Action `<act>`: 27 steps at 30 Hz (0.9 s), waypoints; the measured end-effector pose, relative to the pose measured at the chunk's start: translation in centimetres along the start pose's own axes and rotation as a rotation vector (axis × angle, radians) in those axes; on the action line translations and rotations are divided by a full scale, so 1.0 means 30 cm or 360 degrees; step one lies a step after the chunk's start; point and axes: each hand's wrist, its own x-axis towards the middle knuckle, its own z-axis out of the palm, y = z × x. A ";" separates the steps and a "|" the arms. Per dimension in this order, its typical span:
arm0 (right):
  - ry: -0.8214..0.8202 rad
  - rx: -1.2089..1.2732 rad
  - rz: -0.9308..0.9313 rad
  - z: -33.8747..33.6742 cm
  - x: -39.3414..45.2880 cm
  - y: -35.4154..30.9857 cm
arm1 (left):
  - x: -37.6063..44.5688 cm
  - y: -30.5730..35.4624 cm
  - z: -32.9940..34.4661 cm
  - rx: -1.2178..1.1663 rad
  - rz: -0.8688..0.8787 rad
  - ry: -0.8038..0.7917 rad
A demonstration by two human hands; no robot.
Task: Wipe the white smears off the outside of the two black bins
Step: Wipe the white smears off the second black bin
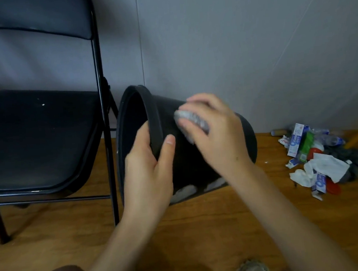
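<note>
Black plastic bin (pixel 188 162) tipped on its side: left hand (pixel 148 171) grips its rim; right hand (pixel 216 132) presses a grey crumpled cloth (pixel 191 121) against its outer wall.

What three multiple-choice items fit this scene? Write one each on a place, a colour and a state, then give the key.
1. Where does the pile of rubbish lie?
A. on the chair seat
B. on the floor by the wall, right of the bin
C. inside the bin

2. What colour is the folding chair?
A. black
B. white
C. red

3. How is the bin positioned?
A. upright
B. upside down
C. tipped on its side

Key: B, the wrappers and tissues lie on the wooden floor; A, frame and seat are black; C, its mouth faces left while the left hand grips the rim and the right hand presses a scrubbing pad to its wall.
</note>
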 end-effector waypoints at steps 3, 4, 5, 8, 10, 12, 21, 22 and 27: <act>-0.0346 0.0095 0.0156 -0.014 0.123 0.031 | -0.012 -0.005 0.004 -0.0026 -0.0034 -0.0036; -0.0466 0.0092 0.0154 -0.011 0.149 0.033 | -0.009 -0.005 0.003 -0.0058 -0.0059 -0.0021; -0.0550 0.0064 0.0146 -0.003 0.164 0.031 | -0.006 -0.007 -0.001 -0.0079 -0.0070 0.0003; -0.0464 0.0005 0.0063 0.010 0.156 0.014 | 0.000 0.003 -0.009 -0.0038 -0.0012 0.0032; -0.0292 0.0038 -0.0065 0.001 0.108 0.000 | 0.001 0.009 -0.012 0.0006 0.0031 0.0034; -0.0230 0.0037 -0.0217 -0.004 0.032 -0.010 | 0.007 0.005 -0.018 0.0035 0.0052 0.0056; -0.0185 -0.0171 -0.0738 -0.020 -0.218 0.060 | 0.034 -0.010 -0.035 -0.0034 -0.0069 0.0109; -0.0186 -0.0157 -0.0721 -0.033 -0.223 0.082 | 0.038 -0.008 -0.038 -0.0070 -0.0092 0.0116; -0.0079 -0.0191 -0.0609 -0.040 -0.229 0.102 | 0.037 0.005 -0.035 -0.0084 -0.0141 0.0110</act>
